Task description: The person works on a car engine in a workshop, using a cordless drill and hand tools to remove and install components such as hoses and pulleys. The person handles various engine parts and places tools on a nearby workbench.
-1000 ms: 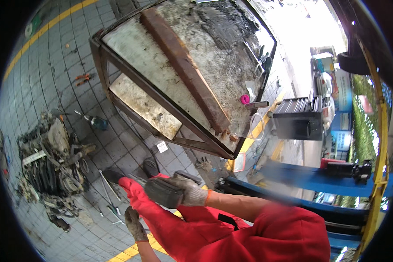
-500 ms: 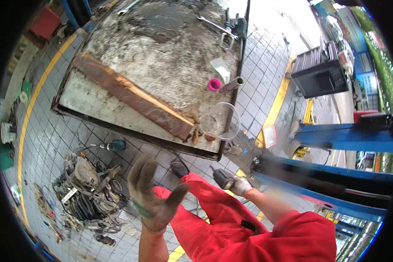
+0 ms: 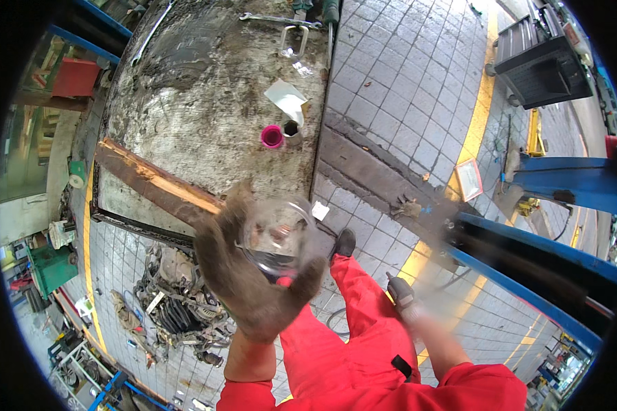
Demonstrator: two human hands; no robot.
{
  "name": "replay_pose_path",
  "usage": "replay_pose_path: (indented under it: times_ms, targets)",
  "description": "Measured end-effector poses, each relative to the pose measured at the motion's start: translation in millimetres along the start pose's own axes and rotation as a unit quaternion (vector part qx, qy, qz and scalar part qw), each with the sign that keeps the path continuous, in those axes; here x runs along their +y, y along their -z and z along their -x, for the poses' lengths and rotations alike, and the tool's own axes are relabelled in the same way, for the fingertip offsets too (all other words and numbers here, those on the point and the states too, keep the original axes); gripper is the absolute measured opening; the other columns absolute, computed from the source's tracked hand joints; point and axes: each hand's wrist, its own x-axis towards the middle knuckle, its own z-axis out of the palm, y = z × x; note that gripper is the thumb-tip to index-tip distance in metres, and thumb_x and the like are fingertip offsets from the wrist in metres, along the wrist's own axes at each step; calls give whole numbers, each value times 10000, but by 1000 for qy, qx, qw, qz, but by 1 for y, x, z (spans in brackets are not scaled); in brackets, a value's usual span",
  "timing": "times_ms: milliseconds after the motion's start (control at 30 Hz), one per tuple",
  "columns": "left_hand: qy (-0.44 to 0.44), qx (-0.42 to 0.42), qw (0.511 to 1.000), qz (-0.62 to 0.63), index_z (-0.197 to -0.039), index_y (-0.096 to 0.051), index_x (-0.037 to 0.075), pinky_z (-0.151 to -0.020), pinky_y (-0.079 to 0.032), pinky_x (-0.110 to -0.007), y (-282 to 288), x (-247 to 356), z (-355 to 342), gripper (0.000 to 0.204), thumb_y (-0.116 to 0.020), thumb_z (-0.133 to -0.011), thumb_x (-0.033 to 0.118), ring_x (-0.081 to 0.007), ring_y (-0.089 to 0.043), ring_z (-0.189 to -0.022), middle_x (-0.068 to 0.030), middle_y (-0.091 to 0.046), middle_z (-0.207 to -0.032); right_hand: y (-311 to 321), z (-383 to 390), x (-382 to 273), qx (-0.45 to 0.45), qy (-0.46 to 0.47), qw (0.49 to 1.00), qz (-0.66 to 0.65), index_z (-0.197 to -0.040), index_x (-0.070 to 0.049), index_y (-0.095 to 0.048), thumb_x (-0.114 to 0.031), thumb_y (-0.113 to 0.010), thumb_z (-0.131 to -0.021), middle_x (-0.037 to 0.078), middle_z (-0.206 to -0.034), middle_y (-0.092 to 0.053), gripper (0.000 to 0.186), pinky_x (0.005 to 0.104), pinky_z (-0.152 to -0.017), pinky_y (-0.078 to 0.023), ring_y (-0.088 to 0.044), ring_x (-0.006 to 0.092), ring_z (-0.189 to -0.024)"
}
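My left hand (image 3: pixel 257 288), in a dirty knit glove, reaches over the near corner of the worktable (image 3: pixel 185 116). Its fingers are spread, with the thumb apart on the right. Between thumb and fingers is a clear plastic bowl (image 3: pixel 279 233), with brownish flakes visible in or through it; whether the glove touches it cannot be made out. A long piece of brown, splintered wood (image 3: pixel 151 179) lies on the table, its near end behind my fingers. Down at my right side, my gloved right hand (image 3: pixel 410 309) is closed around a dark tool (image 3: pixel 399 288) with a thin tip, blurred.
On the table are a pink ring-shaped cup (image 3: pixel 271 137), a metal tube (image 3: pixel 291 130), white paper (image 3: pixel 284 96) and wrenches (image 3: pixel 277 20). A heap of engine parts (image 3: pixel 185 301) lies on the tiled floor at left. Blue lift beams (image 3: pixel 528 274) stand at right, beyond them a black tool cart (image 3: pixel 541 61).
My left hand has moved forward and right, from beside the table to around the bowl. The view has shifted, so the table sits further left. My right hand still holds the dark tool low.
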Motion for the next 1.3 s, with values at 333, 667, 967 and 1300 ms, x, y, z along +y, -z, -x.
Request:
replay_pose_path:
  times_ms: [333, 667, 967, 1300]
  targets:
    - [-73, -10, 967, -243, -1556, -563, 18, -1177, -481, -553, -26, 14, -68, 864, -897, -891, 457, -420, -550, -1422, -240, -556, -1555, -44, 16, 88, 13, -90, 986, -137, -1354, -99, -693, -354, -805, -903, 184, -1295, -759, 530, 462, -973, -582, -735, 375, -1176]
    - [78, -44, 995, -32, -1564, -564, 46, -882, -628, -375, -50, -37, -90, 544, -739, -1056, 129, -278, -761, -1065, -145, -772, -1168, -94, -21, 151, 37, -22, 996, -76, -1298, -101, -740, -346, -776, -907, 198, -1222, -783, 464, 480, -983, -589, -741, 407, -1161]
    - [279, -154, 908, 271, -1587, -463, 33, -904, -581, -278, -114, 49, -23, 514, -640, -1104, 40, -120, -675, -1024, -67, -711, -1144, -26, 11, 128, 41, 113, 992, -36, -1627, -168, -480, -217, -683, -950, 142, -1692, -468, 709, 426, -1248, -434, -483, 344, -1526]
    - [276, -86, 952, 104, -1208, -743, 42, -696, -551, -286, -58, 5, -172, 437, -713, -1074, 457, -116, -663, -827, -64, -747, -979, 45, 45, 101, -79, -10, 992, 98, -1671, -222, -417, -105, -675, -939, 130, -1669, -482, 785, 440, -1229, -453, -504, 387, -1489]
